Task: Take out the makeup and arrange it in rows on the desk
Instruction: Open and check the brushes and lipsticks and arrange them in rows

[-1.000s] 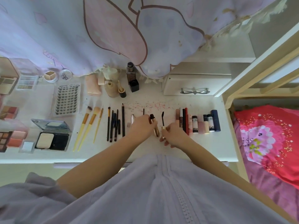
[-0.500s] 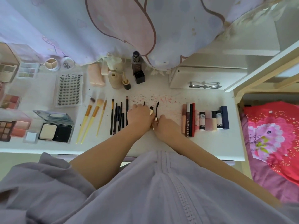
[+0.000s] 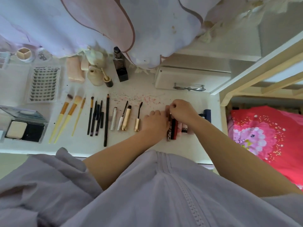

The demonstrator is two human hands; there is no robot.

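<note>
Makeup lies in a row across the white desk. From the left come yellow-handled brushes, black pencils, a silver tube, a mascara wand, a gold tube and a gold-handled spoolie. My left hand rests on the desk against the left side of the lip tubes. My right hand sits over their far ends, fingers curled and pinching the top of one tube. It hides most of the small bottles; a navy tube shows behind it.
Further left lie an open powder compact and a lash tray. Bottles and a sponge stand at the back under a hanging cloth. A white drawer box is back right. A red pillow lies beyond the desk's right edge.
Both hands have let go of the gold tube and spoolie, which now lie in the row, and have moved right onto the lip tubes. The camera has also shifted.
</note>
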